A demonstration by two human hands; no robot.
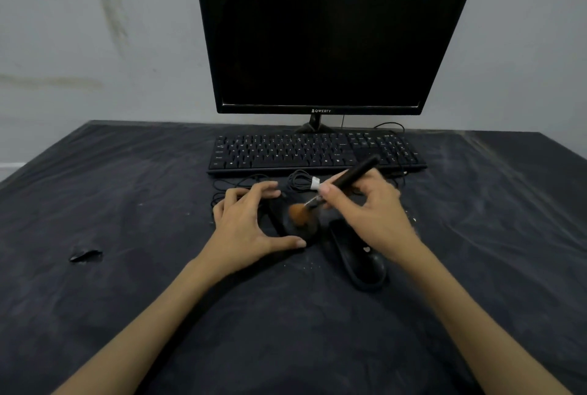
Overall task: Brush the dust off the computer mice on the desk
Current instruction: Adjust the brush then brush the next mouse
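Observation:
Two black computer mice lie on the dark desk cover in front of the keyboard. My left hand (246, 220) curls around the left mouse (286, 223), thumb and fingers touching its sides. My right hand (371, 207) grips a brush (340, 186) with a black handle, a silver ferrule and orange-brown bristles. The bristles rest on the top of the left mouse. The right mouse (359, 258) lies just below my right hand, partly hidden by it. A coiled black mouse cable (300, 180) with a white tie lies behind the mice.
A black keyboard (314, 151) and a dark monitor (330, 32) stand at the back of the desk. Loose black cables (228, 188) trail left of the mice. A small dark scrap (85, 255) lies at the left. White dust specks dot the cloth (158, 267).

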